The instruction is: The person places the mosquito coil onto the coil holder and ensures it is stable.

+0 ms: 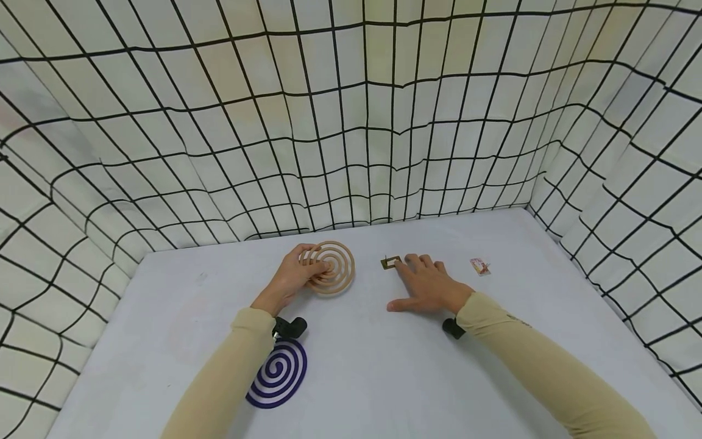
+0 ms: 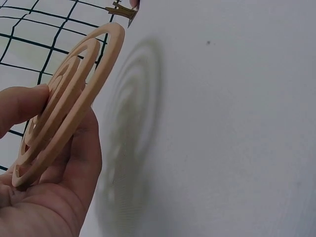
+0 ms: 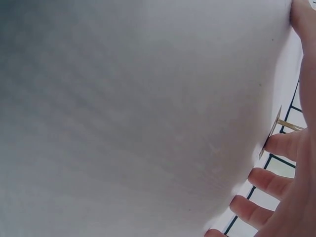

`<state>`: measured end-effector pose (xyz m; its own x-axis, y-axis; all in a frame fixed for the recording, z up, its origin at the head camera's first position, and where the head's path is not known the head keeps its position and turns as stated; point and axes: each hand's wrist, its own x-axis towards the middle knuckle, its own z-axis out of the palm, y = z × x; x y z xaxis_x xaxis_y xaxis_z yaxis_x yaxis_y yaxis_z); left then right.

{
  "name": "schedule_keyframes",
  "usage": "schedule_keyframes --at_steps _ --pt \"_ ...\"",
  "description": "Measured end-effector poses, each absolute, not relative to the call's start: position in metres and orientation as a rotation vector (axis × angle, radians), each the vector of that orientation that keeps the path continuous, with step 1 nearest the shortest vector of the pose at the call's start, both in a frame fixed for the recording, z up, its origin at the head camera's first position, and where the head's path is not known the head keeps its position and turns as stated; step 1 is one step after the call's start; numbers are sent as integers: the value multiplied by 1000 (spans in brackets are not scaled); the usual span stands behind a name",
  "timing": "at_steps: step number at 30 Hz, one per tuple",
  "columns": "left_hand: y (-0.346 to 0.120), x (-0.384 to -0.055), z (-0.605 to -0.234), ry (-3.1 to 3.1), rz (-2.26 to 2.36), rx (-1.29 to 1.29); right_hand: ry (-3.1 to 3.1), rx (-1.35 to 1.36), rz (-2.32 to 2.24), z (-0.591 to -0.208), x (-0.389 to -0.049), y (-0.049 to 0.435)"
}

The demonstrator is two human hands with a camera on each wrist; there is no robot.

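Observation:
My left hand (image 1: 287,277) pinches a tan mosquito coil (image 1: 353,268) between thumb and fingers. In the left wrist view the coil (image 2: 83,104) is tilted above the white table, the thumb on its face and fingers behind. My right hand (image 1: 430,286) is spread palm-down over the table. Its index fingertip rests on a small brass-coloured coil stand (image 1: 385,264), a flat frame with an upright prong; the right wrist view shows the stand's plate (image 3: 270,132) edge-on under that finger. The right thumb points toward the left hand, apart from the stand.
A dark purple coil (image 1: 276,367) lies near the left forearm, partly covered by the sleeve. To the right of the right hand is a small printed packet (image 1: 480,266). White cloth walls with black netting (image 1: 351,128) enclose the table (image 1: 362,366) at the back and sides.

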<state>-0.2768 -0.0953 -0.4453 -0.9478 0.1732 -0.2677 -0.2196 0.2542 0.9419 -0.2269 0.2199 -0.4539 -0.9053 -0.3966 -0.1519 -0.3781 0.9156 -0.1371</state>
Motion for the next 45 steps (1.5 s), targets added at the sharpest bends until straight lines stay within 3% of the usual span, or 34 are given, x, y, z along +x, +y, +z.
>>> schedule_keyframes --at_steps 45 --pt "-57 -285 -449 2204 1761 16 2902 -558 -186 -460 -231 221"
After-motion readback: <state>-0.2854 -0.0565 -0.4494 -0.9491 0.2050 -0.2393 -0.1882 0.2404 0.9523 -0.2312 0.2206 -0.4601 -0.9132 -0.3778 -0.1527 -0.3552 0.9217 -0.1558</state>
